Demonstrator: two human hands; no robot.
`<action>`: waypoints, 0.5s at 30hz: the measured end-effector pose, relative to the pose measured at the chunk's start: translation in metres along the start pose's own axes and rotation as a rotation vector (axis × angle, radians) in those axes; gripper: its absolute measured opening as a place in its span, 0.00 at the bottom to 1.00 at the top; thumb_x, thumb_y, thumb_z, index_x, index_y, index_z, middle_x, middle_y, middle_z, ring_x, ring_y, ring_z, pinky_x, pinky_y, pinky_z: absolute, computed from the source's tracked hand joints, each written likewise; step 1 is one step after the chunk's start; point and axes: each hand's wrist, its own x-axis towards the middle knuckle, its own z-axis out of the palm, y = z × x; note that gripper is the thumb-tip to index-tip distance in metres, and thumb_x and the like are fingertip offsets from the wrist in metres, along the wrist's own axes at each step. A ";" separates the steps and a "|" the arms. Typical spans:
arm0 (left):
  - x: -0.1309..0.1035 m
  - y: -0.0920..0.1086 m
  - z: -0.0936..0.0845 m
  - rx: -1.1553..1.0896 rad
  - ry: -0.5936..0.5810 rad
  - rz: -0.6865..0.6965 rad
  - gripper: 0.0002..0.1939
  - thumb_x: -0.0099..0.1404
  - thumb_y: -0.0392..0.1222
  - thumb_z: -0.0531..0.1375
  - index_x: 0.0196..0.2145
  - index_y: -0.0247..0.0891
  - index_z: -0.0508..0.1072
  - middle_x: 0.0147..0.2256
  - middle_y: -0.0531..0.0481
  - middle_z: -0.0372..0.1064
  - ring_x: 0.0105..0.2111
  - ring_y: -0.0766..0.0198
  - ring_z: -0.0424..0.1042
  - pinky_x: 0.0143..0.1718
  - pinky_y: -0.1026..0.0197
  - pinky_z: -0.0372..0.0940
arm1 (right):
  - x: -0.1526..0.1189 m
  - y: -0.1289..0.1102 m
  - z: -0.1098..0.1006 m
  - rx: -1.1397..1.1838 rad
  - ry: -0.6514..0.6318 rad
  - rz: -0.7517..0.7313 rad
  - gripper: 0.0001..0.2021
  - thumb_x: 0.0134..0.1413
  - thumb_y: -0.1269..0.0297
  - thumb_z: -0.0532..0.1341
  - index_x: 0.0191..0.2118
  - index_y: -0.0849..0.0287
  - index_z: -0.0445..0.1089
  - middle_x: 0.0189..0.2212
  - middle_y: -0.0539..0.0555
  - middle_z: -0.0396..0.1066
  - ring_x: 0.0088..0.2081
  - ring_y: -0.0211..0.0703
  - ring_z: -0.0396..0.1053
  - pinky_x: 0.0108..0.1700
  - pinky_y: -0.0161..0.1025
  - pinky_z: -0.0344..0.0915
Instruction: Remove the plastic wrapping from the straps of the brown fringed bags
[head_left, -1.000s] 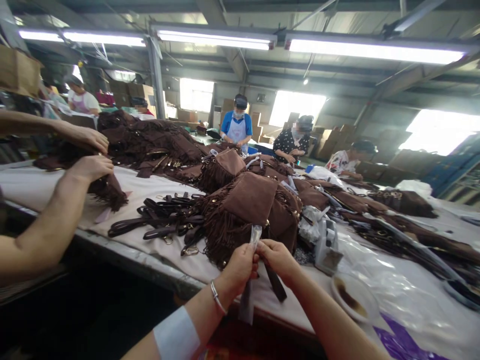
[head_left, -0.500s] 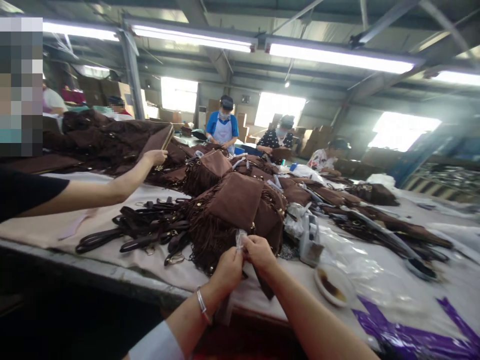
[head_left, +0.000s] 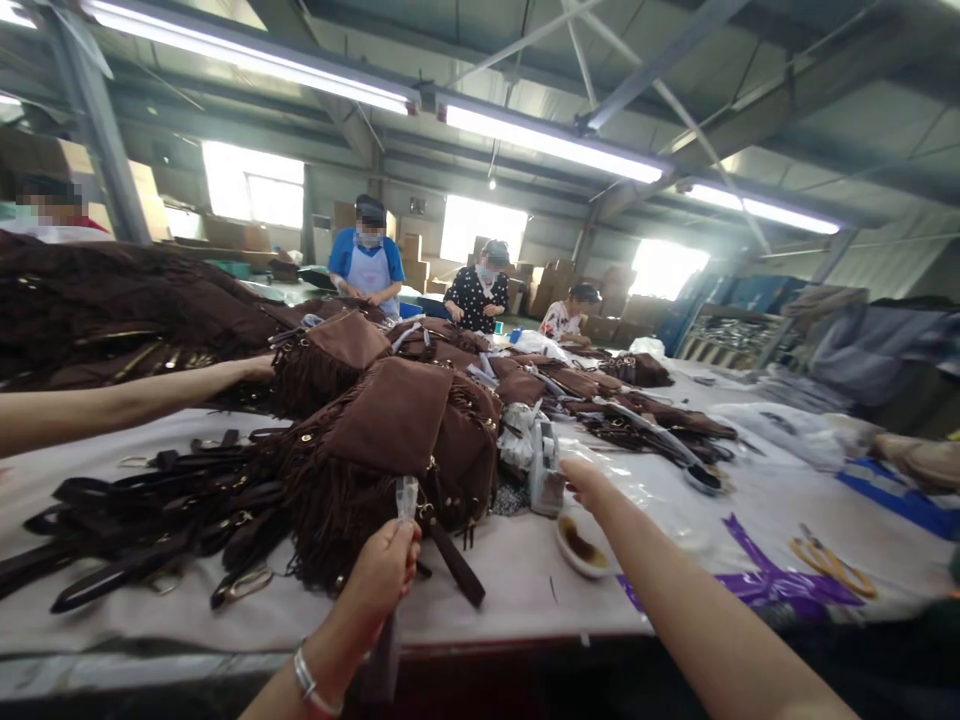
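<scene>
My left hand is closed around a clear plastic sleeve, whose top sticks up above the fist while a long strip hangs below. Just behind it sits a brown fringed bag with a flap and gold-coloured hardware. A short dark strap dangles from the bag's front. My right hand is stretched out to the right, its fingertips at the side of a grey tape dispenser; the fingers look extended, and contact is hard to judge. A white dish with brown residue lies below that wrist.
Dark straps with metal clips lie at left, where a co-worker's arm reaches in. More brown bags cover the table behind. Purple plastic, yellow-handled scissors and a blue tray are at right. Several people work beyond.
My right hand has let go of the plastic sleeve and moved right to the tape dispenser. My left hand keeps the sleeve. The view has turned right; the co-worker's arm now reaches behind the fringed bags.
</scene>
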 end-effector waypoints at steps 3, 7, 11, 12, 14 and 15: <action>-0.002 0.001 0.000 0.026 0.008 0.019 0.20 0.55 0.60 0.58 0.30 0.39 0.63 0.19 0.61 0.54 0.14 0.75 0.50 0.15 0.70 0.46 | 0.005 0.007 0.014 -0.004 -0.035 0.135 0.11 0.62 0.60 0.60 0.41 0.63 0.70 0.35 0.52 0.72 0.32 0.37 0.71 0.34 0.38 0.71; -0.004 0.003 -0.003 0.055 0.042 0.038 0.21 0.55 0.60 0.59 0.31 0.38 0.65 0.20 0.58 0.59 0.15 0.74 0.54 0.16 0.69 0.50 | -0.001 0.013 0.013 0.019 0.027 0.129 0.08 0.53 0.64 0.64 0.29 0.64 0.71 0.23 0.52 0.72 0.26 0.38 0.69 0.26 0.33 0.62; -0.004 0.003 -0.004 0.032 0.067 0.032 0.22 0.53 0.61 0.61 0.31 0.37 0.66 0.20 0.57 0.61 0.15 0.73 0.56 0.16 0.69 0.50 | -0.025 0.026 0.013 0.047 0.058 0.022 0.09 0.48 0.61 0.62 0.28 0.63 0.74 0.23 0.54 0.74 0.24 0.40 0.69 0.23 0.33 0.58; -0.004 0.003 -0.004 0.026 0.068 0.031 0.22 0.53 0.61 0.61 0.32 0.37 0.66 0.20 0.57 0.61 0.15 0.73 0.56 0.15 0.70 0.50 | -0.031 0.030 0.014 0.048 0.052 0.010 0.11 0.48 0.60 0.60 0.29 0.63 0.74 0.23 0.55 0.75 0.23 0.40 0.68 0.22 0.33 0.58; -0.003 0.002 -0.003 0.020 0.074 0.032 0.22 0.54 0.61 0.60 0.32 0.37 0.66 0.20 0.58 0.60 0.14 0.74 0.54 0.14 0.70 0.49 | -0.039 0.034 0.018 0.028 0.042 0.004 0.12 0.48 0.61 0.58 0.29 0.64 0.74 0.23 0.56 0.75 0.20 0.39 0.67 0.20 0.33 0.56; -0.002 0.001 -0.003 0.022 0.084 0.035 0.22 0.54 0.61 0.60 0.32 0.38 0.65 0.20 0.58 0.61 0.14 0.74 0.54 0.14 0.69 0.49 | -0.040 0.035 0.019 0.003 0.038 0.004 0.11 0.46 0.62 0.58 0.28 0.64 0.74 0.22 0.56 0.74 0.19 0.39 0.66 0.19 0.34 0.55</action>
